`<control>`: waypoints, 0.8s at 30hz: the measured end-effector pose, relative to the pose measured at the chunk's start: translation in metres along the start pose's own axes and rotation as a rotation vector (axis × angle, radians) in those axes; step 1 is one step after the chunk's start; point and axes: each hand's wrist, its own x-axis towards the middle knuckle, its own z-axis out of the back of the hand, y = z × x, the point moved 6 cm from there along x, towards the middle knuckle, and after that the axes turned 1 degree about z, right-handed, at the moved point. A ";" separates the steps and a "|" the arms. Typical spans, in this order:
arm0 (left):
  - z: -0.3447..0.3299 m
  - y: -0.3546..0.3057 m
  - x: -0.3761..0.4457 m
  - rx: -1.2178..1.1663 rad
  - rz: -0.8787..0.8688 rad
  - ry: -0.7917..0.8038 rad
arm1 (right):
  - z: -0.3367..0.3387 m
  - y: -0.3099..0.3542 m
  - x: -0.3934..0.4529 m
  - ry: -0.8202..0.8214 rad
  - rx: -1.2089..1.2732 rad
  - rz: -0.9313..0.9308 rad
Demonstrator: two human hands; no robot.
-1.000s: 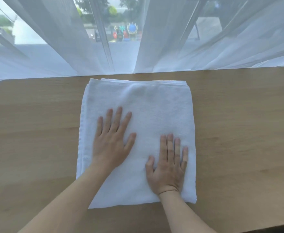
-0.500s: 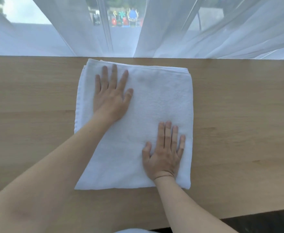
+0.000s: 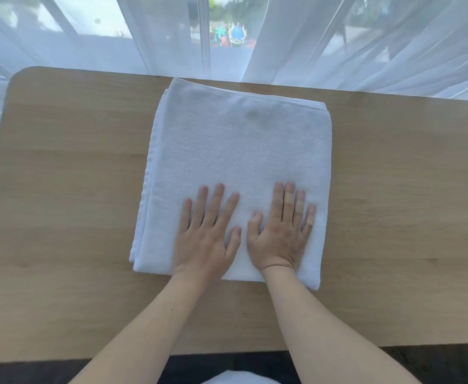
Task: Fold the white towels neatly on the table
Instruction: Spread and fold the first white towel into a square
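While flat, towel layers (perhaps four)

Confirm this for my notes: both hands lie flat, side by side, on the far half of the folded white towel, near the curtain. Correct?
Not quite. In the head view the left hand and right hand do lie flat, side by side, on the folded white towel, but on its near half, by the edge closest to the person, not near the curtain.

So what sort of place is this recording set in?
Probably a home or hotel room by a window, though that is a guess. A wooden table stands against sheer white curtains with daylight and outdoor greenery behind them, and both hands press flat on a folded white towel.
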 end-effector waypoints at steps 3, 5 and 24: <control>0.001 0.004 0.002 -0.013 -0.009 -0.009 | 0.005 -0.002 -0.004 -0.006 0.045 -0.015; 0.005 0.006 0.006 -0.028 -0.037 -0.025 | 0.009 -0.003 -0.009 -0.007 0.060 -0.026; 0.019 -0.007 0.064 -0.178 0.084 0.044 | 0.022 0.017 -0.007 0.106 0.226 -0.306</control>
